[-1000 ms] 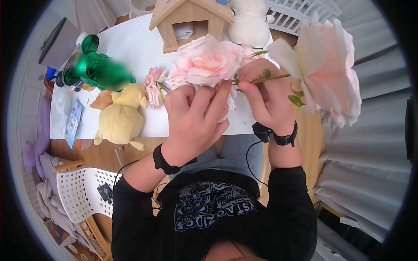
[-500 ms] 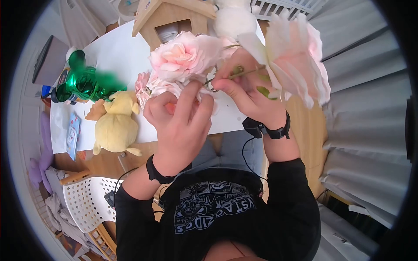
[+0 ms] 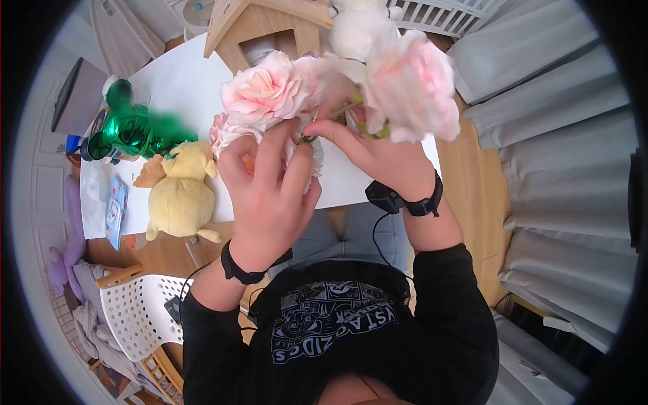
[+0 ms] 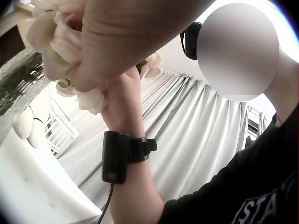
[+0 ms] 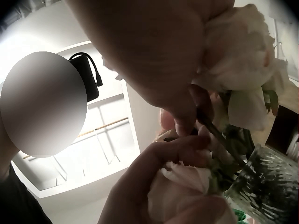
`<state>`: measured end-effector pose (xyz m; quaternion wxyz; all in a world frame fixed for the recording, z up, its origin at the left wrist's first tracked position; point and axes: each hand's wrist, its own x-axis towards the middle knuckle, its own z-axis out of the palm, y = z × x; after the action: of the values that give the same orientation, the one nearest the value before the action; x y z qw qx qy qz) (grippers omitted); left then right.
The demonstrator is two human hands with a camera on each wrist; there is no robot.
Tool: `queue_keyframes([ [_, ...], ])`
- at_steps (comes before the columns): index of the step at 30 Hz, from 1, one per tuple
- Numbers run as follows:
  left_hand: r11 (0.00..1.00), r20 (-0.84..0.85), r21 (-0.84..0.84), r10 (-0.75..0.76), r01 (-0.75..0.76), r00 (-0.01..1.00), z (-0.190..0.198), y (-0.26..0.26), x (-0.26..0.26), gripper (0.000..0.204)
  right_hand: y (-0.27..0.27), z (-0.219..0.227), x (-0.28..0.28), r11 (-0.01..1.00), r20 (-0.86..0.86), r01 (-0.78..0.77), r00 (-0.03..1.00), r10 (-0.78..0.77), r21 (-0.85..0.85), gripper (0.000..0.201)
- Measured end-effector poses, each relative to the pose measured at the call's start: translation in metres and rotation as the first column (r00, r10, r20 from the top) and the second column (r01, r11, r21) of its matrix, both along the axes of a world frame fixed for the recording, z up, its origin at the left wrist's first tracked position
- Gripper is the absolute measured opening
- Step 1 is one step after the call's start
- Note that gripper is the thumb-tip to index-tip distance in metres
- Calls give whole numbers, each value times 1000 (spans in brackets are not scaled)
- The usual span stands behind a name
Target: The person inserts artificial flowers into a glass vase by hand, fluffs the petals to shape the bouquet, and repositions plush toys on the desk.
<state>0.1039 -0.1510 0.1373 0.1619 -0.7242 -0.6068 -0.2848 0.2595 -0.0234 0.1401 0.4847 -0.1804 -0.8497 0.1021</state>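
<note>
My right hand (image 3: 361,148) pinches the stem of a pale pink rose (image 3: 412,88), whose large bloom stands to the right over that hand. Beside it my left hand (image 3: 266,185) has its fingers curled round another pink rose (image 5: 180,191), low among the bunch. A fuller pink rose (image 3: 266,91) shows just beyond the left fingers. In the right wrist view, green stems (image 5: 222,140) run down into a clear, textured glass vase (image 5: 268,184). From the head view, the hands and blooms mostly hide this vase. Thumb and fingertips of both hands meet close together at the stems.
On the white table (image 3: 169,74) stand a wooden house (image 3: 270,27) and a white plush toy (image 3: 364,30) at the back. Left are a yellow plush toy (image 3: 181,196), a shiny green figure (image 3: 131,128) and a blue packet (image 3: 116,212). A white chair (image 3: 138,314) stands lower left.
My right hand has moved left with its rose, bringing that bloom closer to the bunch and turning it more upright. My left hand shifted left too, still among the roses. The head view also shifted.
</note>
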Motion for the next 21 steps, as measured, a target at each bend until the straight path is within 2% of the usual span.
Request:
queue_keyframes([
  [1, 1000, 0, 1, 2, -2, 1000, -1, 0, -1, 51, 1, 2, 1, 999, 85, -11, 996, 8, 33, 47],
  [2, 1000, 0, -10, -8, 8, 1000, -3, -1, -2, 49, 1, 1, 3, 999, 85, -12, 996, 9, 34, 47],
  [4, 1000, 0, -22, -19, 19, 1000, -6, -1, -5, 47, 1, -6, 6, 984, 45, -94, 994, 101, -150, 53],
  [5, 999, -32, -17, -33, 32, 999, -7, -1, -7, 50, 1, -12, 6, 984, 45, -94, 994, 101, -150, 53],
  [7, 999, -64, -12, -46, 45, 997, -12, -2, -12, 54, 2, -21, 4, 886, -81, -161, 987, 140, -435, 53],
  [8, 999, -81, -33, -39, 36, 996, -16, -4, -15, 53, 2, -20, 3, 886, -81, -162, 987, 141, -435, 53],
  [10, 998, -99, -52, -31, 26, 995, -19, -4, -18, 52, 3, -12, 1, 872, -26, -148, 988, 153, -467, 37],
  [11, 999, -88, -22, -39, 37, 995, -20, -3, -18, 51, 4, -7, -1, 936, -93, -201, 979, 181, -289, 40],
  [12, 999, -76, 8, -48, 49, 996, -20, -3, -18, 50, 5, -8, 0, 936, -93, -201, 979, 181, -288, 40],
  [14, 998, -46, 9, -62, 63, 997, -18, -3, -18, 50, 8, -9, 2, 976, 51, -95, 993, 107, -197, 39],
  [15, 997, -14, 10, -74, 74, 997, -16, -3, -18, 50, 5, -8, 2, 975, 53, -98, 992, 110, -198, 39],
  [17, 996, 6, -7, -89, 89, 996, -11, -4, -18, 55, -3, -3, 1, 923, -132, -179, 981, 141, -340, 40],
  [18, 994, 25, -23, -110, 110, 994, -8, -3, -19, 61, -2, -3, 1, 923, -132, -180, 981, 143, -340, 40],
  [20, 993, 36, -25, -110, 111, 993, -3, -3, -20, 58, 3, -5, 5, 969, 59, -65, 995, 82, -240, 50],
  [21, 993, 48, -27, -112, 114, 992, -1, -3, -20, 57, 6, -8, 7, 969, 59, -65, 995, 82, -240, 50],
])
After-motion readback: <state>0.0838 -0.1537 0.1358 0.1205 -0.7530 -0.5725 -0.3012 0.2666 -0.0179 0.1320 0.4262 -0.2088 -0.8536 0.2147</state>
